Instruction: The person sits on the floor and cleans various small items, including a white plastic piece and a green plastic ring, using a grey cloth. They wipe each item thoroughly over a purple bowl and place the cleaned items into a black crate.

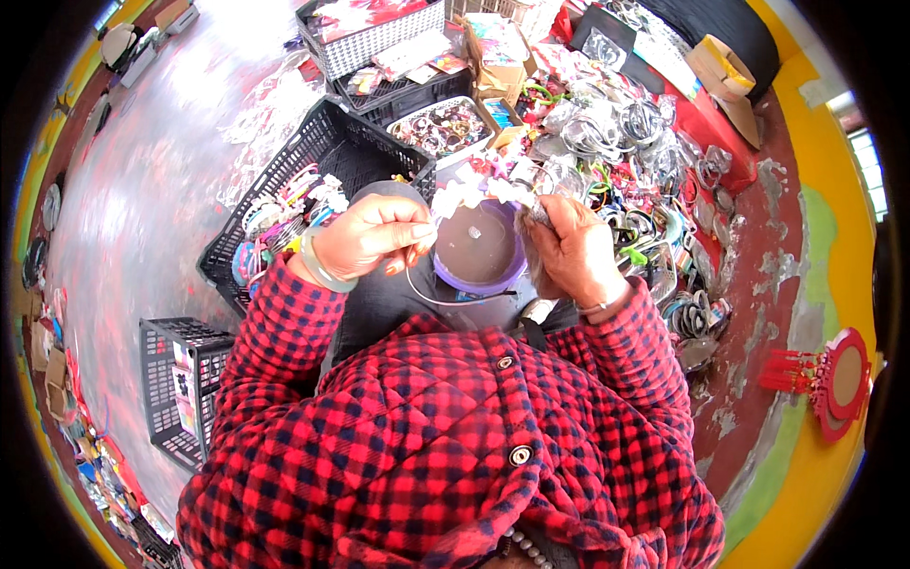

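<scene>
My left hand (384,237) is closed in a pinch at one end of a headband trimmed with white flowers (469,192). A thin pale band (431,299) curves below its fingers. My right hand (573,248) grips a damp-looking grey-brown cloth (540,266) beside the other end of the flowers; whether its fingers also clasp the band is hidden. Below and between both hands stands a purple bucket (519,270) of murky water, with a small pale lump at its surface.
A black crate (327,123) of hair accessories lies ahead left, near a white tray (403,133) of small ornaments. Heaped headbands and plastic-wrapped goods (626,128) cover the right side. Another dark crate (175,427) stands by my left elbow; a stacked grey basket (379,47) is farther off.
</scene>
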`<state>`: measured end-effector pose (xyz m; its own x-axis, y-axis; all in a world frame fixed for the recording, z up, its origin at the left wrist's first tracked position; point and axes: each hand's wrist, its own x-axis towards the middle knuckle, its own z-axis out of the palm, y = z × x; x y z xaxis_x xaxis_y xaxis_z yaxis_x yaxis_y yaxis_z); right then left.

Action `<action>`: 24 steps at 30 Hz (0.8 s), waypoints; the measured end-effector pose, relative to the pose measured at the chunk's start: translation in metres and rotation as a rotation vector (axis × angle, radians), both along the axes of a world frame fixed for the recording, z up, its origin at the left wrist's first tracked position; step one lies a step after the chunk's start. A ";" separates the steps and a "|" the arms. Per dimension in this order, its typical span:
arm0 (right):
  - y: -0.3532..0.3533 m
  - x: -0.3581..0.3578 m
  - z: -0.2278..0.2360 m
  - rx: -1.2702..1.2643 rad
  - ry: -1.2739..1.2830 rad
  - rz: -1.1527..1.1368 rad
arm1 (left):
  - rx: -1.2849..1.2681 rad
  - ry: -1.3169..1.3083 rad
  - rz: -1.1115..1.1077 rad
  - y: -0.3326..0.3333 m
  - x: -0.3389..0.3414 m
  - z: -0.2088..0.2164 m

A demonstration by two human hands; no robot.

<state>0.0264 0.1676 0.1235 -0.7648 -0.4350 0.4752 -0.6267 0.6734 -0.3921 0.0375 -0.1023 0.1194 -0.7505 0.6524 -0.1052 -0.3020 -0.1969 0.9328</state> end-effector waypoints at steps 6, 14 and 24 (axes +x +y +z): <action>0.013 -0.004 -0.014 0.231 0.177 -0.134 | 0.196 -0.194 0.054 0.021 0.004 -0.022; 0.038 -0.009 -0.031 0.236 0.174 -0.285 | 0.308 0.050 0.513 -0.016 -0.009 -0.008; 0.084 -0.010 -0.110 0.122 -0.084 -0.421 | -0.347 0.409 0.754 -0.140 -0.063 -0.066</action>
